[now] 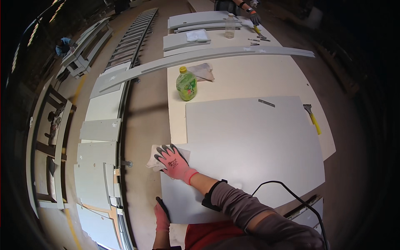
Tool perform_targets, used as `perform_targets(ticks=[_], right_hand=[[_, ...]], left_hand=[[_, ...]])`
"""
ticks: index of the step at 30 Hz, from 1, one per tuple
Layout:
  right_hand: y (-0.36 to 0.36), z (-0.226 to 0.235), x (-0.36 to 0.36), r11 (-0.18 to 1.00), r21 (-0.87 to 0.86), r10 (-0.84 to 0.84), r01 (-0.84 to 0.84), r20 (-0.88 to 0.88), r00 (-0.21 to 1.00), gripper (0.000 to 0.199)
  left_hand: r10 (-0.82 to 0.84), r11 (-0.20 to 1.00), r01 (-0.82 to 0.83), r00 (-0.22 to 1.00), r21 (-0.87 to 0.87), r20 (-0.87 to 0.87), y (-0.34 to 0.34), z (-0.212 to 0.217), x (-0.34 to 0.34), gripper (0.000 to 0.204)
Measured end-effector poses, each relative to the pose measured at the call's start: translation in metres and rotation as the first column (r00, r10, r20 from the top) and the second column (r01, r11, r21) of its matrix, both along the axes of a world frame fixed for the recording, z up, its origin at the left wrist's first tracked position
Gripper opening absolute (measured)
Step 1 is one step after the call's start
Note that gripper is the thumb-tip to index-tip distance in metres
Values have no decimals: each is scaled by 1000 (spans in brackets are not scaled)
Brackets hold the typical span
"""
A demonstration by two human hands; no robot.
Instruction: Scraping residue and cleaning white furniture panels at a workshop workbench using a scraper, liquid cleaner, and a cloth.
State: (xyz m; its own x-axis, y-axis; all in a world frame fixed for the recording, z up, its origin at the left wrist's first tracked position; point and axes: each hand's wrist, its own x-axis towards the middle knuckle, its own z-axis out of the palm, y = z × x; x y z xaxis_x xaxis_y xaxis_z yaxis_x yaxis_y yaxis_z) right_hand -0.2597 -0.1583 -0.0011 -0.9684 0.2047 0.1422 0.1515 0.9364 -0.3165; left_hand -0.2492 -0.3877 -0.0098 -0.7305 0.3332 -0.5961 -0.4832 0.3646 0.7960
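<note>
A large smooth grey panel [250,154] lies flat on the cream-topped table. Both hands wear pink gloves with dark fingertips. My right hand [173,162] is spread flat over a pale cloth [155,160], pressing it at the panel's left edge; part of the cloth hangs past that edge. Down at the near left corner, my left hand [161,216] grips the panel's edge, its fingers partly hidden. Beyond the panel's far left corner stands a green bottle with a yellow cap [186,85], a crumpled greyish cloth [203,71] beside it.
A short metal strip [266,103] rests on the panel. To the right lies a scraper with a yellow handle [313,118]. Long grey strips [216,53] cross the table farther off. Panels sit on a roller conveyor [133,37] at left. A co-worker's gloved hand [255,17] is at the far end.
</note>
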Motion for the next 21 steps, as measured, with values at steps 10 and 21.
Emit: perform_targets(ticks=[10, 21], right_hand=[[116, -11, 171, 795, 59, -606, 604, 94, 790, 54], [215, -64, 590, -390, 240, -872, 889, 215, -440, 58]], left_hand=[[-46, 991, 26, 986, -128, -158, 3, 0, 1, 49], [-51, 991, 33, 990, -132, -133, 10, -2, -2, 54]])
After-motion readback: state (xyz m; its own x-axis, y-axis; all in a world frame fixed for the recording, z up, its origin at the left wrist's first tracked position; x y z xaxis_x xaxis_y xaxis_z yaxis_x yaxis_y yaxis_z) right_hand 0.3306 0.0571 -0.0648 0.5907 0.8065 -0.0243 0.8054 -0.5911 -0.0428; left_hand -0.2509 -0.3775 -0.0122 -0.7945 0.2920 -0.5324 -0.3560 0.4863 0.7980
